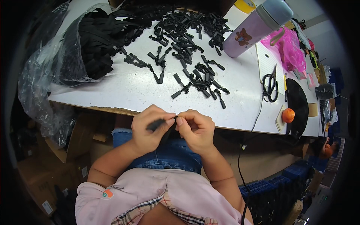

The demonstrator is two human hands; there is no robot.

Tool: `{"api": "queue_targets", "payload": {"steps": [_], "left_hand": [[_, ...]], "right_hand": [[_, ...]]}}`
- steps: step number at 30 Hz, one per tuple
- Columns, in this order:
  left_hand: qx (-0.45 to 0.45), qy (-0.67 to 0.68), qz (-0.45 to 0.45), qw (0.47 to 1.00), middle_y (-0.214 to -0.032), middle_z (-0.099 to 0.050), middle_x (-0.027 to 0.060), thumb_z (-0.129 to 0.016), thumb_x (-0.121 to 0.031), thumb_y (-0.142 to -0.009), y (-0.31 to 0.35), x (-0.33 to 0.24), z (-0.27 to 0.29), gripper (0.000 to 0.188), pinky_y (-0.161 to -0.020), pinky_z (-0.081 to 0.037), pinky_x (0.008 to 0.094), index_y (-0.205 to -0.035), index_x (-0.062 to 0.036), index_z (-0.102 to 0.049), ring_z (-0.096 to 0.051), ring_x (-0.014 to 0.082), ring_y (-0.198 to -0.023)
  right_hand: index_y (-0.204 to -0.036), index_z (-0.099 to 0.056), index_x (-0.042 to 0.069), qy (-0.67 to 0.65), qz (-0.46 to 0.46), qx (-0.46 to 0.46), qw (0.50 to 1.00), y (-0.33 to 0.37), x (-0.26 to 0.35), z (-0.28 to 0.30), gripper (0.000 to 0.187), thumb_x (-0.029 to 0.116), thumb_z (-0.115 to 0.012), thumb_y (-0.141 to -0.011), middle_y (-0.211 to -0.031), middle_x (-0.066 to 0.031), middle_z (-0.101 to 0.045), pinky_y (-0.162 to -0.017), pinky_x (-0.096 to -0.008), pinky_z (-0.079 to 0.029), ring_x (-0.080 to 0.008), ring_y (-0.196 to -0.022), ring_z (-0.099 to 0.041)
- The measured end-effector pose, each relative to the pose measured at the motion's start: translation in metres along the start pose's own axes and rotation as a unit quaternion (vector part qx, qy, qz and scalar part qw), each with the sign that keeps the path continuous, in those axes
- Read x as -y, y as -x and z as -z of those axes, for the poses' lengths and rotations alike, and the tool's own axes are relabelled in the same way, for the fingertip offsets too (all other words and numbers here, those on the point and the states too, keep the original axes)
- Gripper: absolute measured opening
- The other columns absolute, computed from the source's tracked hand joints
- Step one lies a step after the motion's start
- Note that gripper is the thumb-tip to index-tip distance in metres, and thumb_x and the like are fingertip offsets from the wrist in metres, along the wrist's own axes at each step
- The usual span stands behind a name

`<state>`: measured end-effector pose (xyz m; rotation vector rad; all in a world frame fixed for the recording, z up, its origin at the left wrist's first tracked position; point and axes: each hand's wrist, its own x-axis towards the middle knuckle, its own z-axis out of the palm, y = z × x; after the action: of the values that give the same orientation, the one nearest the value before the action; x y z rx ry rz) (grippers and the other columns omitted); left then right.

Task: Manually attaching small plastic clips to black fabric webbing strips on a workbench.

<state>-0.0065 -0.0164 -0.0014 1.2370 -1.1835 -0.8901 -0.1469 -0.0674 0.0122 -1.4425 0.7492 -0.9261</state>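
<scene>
In front of my lap, just off the table's near edge, my two hands meet fingertip to fingertip. My left hand is closed on a black strip-like piece, blurred and partly covered by the fingers. My right hand pinches at the same spot, where thumb and fingers hide the piece's end. A dark length seems to hang down between the palms. Beyond the hands, several small black zipper pulls with flat tabs lie loose on the white table. A larger heap of them spreads farther back.
A clear plastic bag full of black strips lies at the left. To the right are a lilac bottle, a notebook, black scissors, a pink bag and an orange fruit. A cable drops over the edge.
</scene>
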Motion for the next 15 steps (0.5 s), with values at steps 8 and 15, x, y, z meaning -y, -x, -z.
{"api": "queue_targets", "payload": {"steps": [8,15], "left_hand": [[-0.033,-0.047,-0.108,0.993,-0.073,-0.055,0.0042,-0.063,-0.008,-0.073,0.001,-0.002,-0.003,0.017,-0.056,-0.043,0.0201,-0.087,-0.0011,-0.057,-0.052,0.0090,-0.062],[-0.011,0.180,0.176,0.968,-0.071,-0.053,-0.0001,-0.056,-0.012,-0.081,-0.006,-0.006,-0.002,0.015,-0.055,-0.039,0.0179,-0.087,0.0011,-0.055,-0.047,0.0039,-0.062]], "right_hand": [[-0.080,-0.055,-0.002,-0.010,-0.076,-0.011,0.997,-0.016,-0.003,0.003,0.010,0.006,-0.059,-0.075,-0.057,-0.0059,-0.052,-0.037,-0.0233,-0.036,-0.0093,-0.042,-0.045],[-0.079,-0.054,0.004,0.535,0.198,-0.095,0.816,-0.042,-0.014,0.009,0.013,0.007,-0.061,-0.068,-0.082,-0.0062,-0.051,-0.051,-0.0303,-0.042,-0.0210,-0.066,-0.049]]}}
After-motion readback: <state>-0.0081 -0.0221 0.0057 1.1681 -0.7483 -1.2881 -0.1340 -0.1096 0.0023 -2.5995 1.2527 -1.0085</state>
